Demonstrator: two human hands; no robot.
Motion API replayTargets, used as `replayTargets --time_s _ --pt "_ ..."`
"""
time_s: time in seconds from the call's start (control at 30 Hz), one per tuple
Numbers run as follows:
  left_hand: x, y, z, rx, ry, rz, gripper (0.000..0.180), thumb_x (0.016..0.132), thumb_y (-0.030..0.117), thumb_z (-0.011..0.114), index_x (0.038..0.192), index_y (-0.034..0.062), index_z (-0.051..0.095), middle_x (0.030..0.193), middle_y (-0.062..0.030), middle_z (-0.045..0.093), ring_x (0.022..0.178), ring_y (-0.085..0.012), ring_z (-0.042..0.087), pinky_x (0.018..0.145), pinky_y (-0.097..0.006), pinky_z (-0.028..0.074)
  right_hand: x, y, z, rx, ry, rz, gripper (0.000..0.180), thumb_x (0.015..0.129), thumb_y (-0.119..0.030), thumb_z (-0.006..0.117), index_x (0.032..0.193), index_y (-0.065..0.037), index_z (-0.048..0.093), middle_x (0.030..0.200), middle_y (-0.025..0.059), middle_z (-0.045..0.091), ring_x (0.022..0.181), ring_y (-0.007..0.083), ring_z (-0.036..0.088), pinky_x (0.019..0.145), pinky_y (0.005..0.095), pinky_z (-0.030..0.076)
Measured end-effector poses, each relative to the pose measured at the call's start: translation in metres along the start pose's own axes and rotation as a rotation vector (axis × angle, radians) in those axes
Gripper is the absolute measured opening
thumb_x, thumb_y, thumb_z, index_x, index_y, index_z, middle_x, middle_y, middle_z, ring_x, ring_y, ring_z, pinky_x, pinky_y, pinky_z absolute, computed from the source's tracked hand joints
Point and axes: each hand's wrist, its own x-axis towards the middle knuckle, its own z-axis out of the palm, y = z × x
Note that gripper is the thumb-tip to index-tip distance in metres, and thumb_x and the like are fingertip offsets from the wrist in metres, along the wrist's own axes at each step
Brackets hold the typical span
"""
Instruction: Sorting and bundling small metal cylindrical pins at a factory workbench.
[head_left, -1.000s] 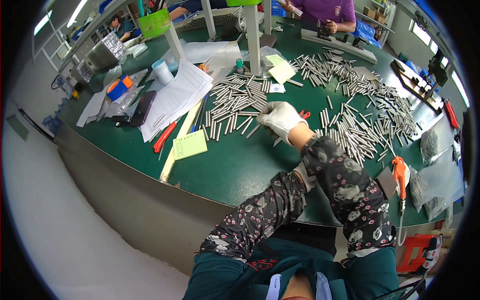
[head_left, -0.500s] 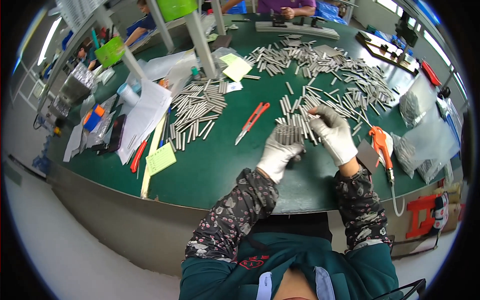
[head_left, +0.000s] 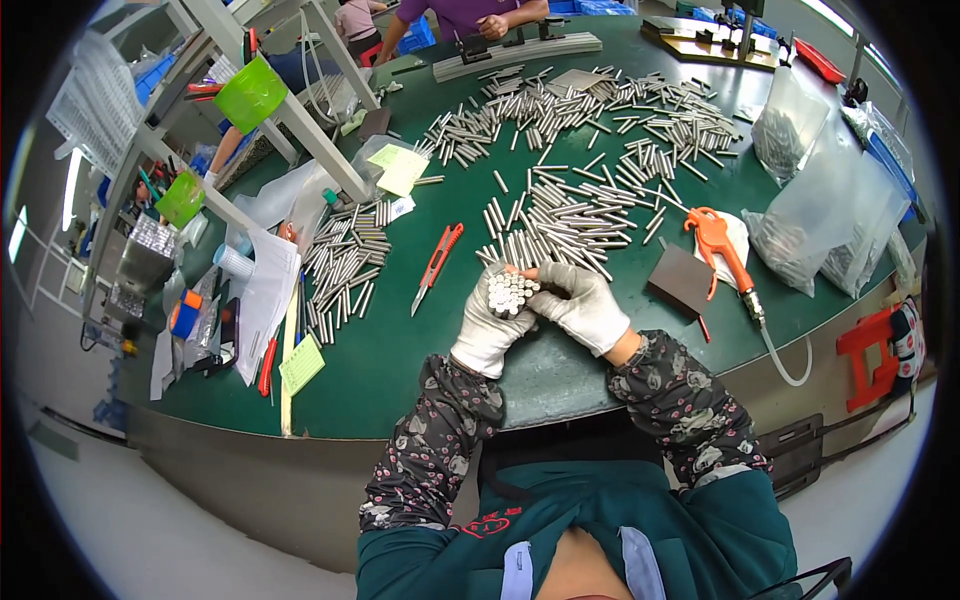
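Observation:
A tight bundle of short metal pins [head_left: 511, 292] stands on end, its round bright tips facing me. Wrapped round its left side is my left hand [head_left: 485, 337], in a white glove with some fingertips bare. My right hand [head_left: 584, 308], gloved alike, closes against the bundle's right side with thumb and fingers. Just beyond both hands lies a heap of loose metal pins [head_left: 578, 218], which spreads toward the back of the green table [head_left: 420, 385]. To the left of my hands is a red utility knife [head_left: 437, 268].
Another pile of pins [head_left: 343, 258] lies at left, near papers [head_left: 268, 290] and a shelf post [head_left: 330, 165]. At right are a dark block [head_left: 682, 280], an orange air gun [head_left: 718, 245] with a hose, and clear bags of parts [head_left: 790, 240]. A co-worker [head_left: 455, 22] sits across the table.
My right hand has come from the pin heap to the bundle in my left hand. The bundle has tipped so its ends face me. The view has shifted to the right.

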Motion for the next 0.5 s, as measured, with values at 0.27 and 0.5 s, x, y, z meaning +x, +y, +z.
replayTargets --time_s 0.27,0.5 --pt "0.002 0.007 -0.001 0.229 -0.100 0.153 0.053 0.067 -0.004 0.065 0.114 0.0054 0.042 0.099 -0.0025 0.061 0.088 -0.0135 0.059 0.079 -0.025 0.050 0.000 -0.002 0.005 -0.078 0.040 -0.052 0.030 0.081 -0.002 0.063 0.110 0.005 0.058 0.093 0.0050 0.063 0.084 0.0076 0.056 0.076 0.0221 0.047" --pt "-0.001 0.012 0.006 0.119 0.012 -0.020 0.055 0.066 -0.010 0.063 0.115 0.0063 0.044 0.096 -0.0028 0.060 0.078 -0.0118 0.059 0.061 -0.024 0.053 0.000 0.000 0.007 -0.016 0.087 -0.097 0.026 0.081 -0.002 0.063 0.105 0.006 0.060 0.080 0.0080 0.064 0.062 0.0082 0.058 0.055 0.0219 0.050"
